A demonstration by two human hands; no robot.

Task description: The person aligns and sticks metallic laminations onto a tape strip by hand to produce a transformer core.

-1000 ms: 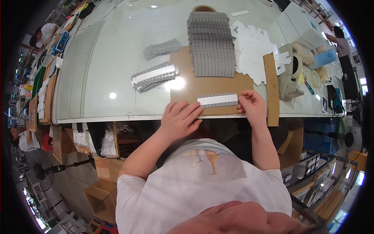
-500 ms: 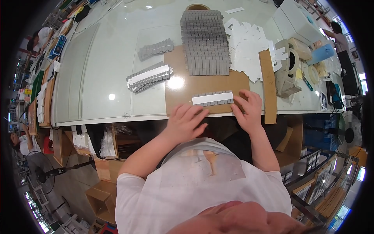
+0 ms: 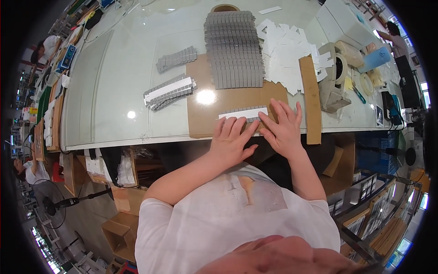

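Note:
A white strip (image 3: 244, 113) lies along a row of small grey pieces (image 3: 246, 109) on the brown cardboard sheet (image 3: 200, 123) near the table's front edge. The fingertips of my left hand (image 3: 230, 137) rest on the strip's near side, fingers stretched out. My right hand (image 3: 283, 128) has its fingers spread, its index fingertip touching the strip's right end. Farther off stands a large stack of grey segmented strips (image 3: 235, 52). To the left lie a smaller grey bundle (image 3: 177, 58) and another bundle topped with a white strip (image 3: 169, 91).
A pile of white paper strips (image 3: 285, 55) spreads right of the stack. Beside it lies a long cardboard strip (image 3: 311, 100). A tape dispenser (image 3: 333, 89), a blue bottle (image 3: 376, 59) and green-handled scissors (image 3: 358, 95) are farther right. A tape roll (image 3: 225, 7) sits behind the stack.
My left hand has moved right and forward onto the white strip. My right hand's index finger has come onto the strip's right end, with the other fingers spreading.

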